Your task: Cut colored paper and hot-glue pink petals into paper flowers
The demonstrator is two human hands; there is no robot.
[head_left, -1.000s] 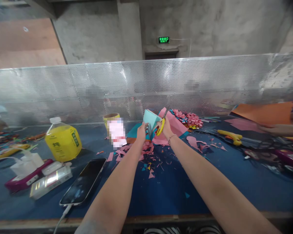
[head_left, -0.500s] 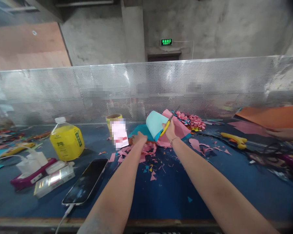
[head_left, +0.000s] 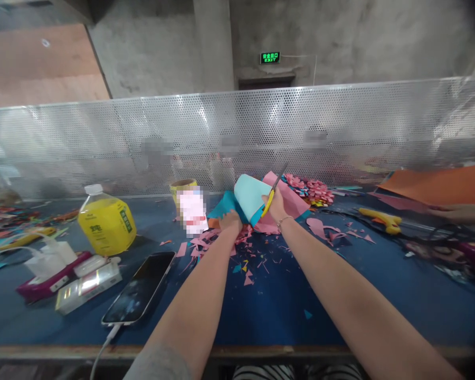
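My right hand (head_left: 276,205) is closed round the yellow-handled scissors (head_left: 269,200), whose blades point up and away. It is also against a curled light blue paper sheet (head_left: 250,191) and a pink paper sheet (head_left: 291,199), both raised off the table. My left hand (head_left: 230,221) is closed at the near edge of a teal paper sheet (head_left: 226,203), its fingertips on top and its thumb hidden. A bit of orange paper (head_left: 213,224) shows beside those fingers. Pink paper scraps (head_left: 201,244) lie under and around my left wrist.
Left stand a yellow bottle (head_left: 106,224), a purple power strip (head_left: 55,279), a clear box (head_left: 89,287) and a charging phone (head_left: 140,287). A tape roll (head_left: 183,184) and pink paper flowers (head_left: 314,191) are behind. A perforated metal screen (head_left: 142,132) borders the table. Another person's hand (head_left: 459,212) is at right.
My left hand has moved slightly right and up from the orange paper onto the teal sheet, which now bulges upward. My right hand keeps the scissors. The camera view has shifted a little.
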